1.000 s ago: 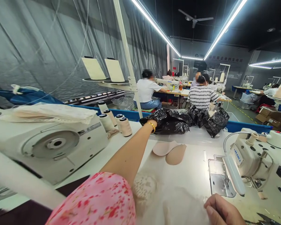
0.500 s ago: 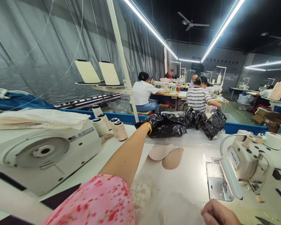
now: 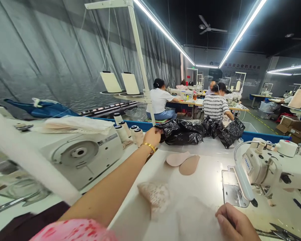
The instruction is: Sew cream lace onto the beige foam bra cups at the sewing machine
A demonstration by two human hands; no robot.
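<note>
At the left end of a crumpled black plastic bag (image 3: 184, 132), my left hand (image 3: 153, 136) has its fingers closed on the bag's edge. A yellow bracelet circles that wrist. My right hand (image 3: 237, 222) is low on the right, its fingers curled at the edge of a sheer white fabric piece (image 3: 197, 217). Left of that fabric lies a lace-patterned cup piece (image 3: 155, 197). Two smooth beige teardrop pads, a paler one (image 3: 177, 158) and a darker one (image 3: 190, 165), overlap slightly on the white tabletop (image 3: 205, 182).
A sewing machine (image 3: 258, 164) with a lit lamp stands on the right, with dark scissors (image 3: 282, 232) in front. Another machine (image 3: 82, 154) and several thread cones (image 3: 124, 130) are on the left. Co-workers (image 3: 162, 102) sit beyond a blue table edge (image 3: 266, 137).
My left hand has drawn back out of the black bag to its left end and now shows. The view has turned left a little. My right hand stays about where it was.
</note>
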